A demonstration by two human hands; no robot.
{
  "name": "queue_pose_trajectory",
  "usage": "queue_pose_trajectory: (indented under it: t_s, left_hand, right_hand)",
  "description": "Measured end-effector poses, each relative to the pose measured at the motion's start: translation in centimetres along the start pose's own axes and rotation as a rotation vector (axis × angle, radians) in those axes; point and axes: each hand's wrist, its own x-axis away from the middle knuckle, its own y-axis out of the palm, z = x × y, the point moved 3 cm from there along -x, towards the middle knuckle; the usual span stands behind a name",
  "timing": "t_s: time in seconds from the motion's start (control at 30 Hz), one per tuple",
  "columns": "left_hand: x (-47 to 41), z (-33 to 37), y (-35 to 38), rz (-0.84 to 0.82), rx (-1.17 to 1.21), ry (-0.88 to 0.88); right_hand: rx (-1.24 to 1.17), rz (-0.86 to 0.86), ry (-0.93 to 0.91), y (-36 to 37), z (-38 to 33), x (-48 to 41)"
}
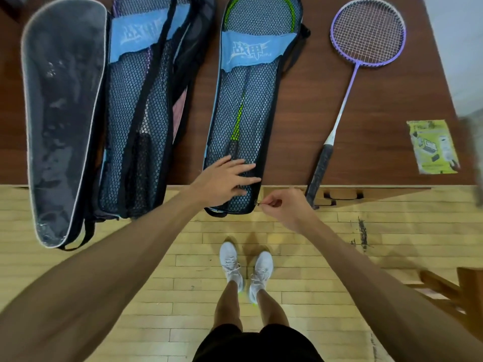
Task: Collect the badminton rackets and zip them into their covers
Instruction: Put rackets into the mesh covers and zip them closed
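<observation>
A black mesh racket cover with a blue band (248, 105) lies on the dark brown wooden table (313, 100), a green-framed racket (238, 124) inside it; the left hand (226, 180) presses flat, fingers straight, on that cover's near end; the right hand (283, 209) pinches the small zip pull (258, 203) at its near right corner; a purple-framed racket (368, 32) lies bare to the cover's right, apart from it.

Bright, even light — wide-angle bending at edges, right margin smeared.
</observation>
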Motion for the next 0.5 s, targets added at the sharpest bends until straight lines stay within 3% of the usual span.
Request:
queue_pose_trajectory:
  t_s: [0.2,0.5]
  left_hand:
    - [-0.5,0.7,-0.3,0.101,-0.111,-0.041]
    - [-0.8,-0.4,0.1,0.099,-0.086,0.005]
  right_hand:
    - [-0.067,0.044,-0.008,1.9,0.5,1.1]
    - [-0.174,0.132,-0.014,7.4,-2.5,1.1]
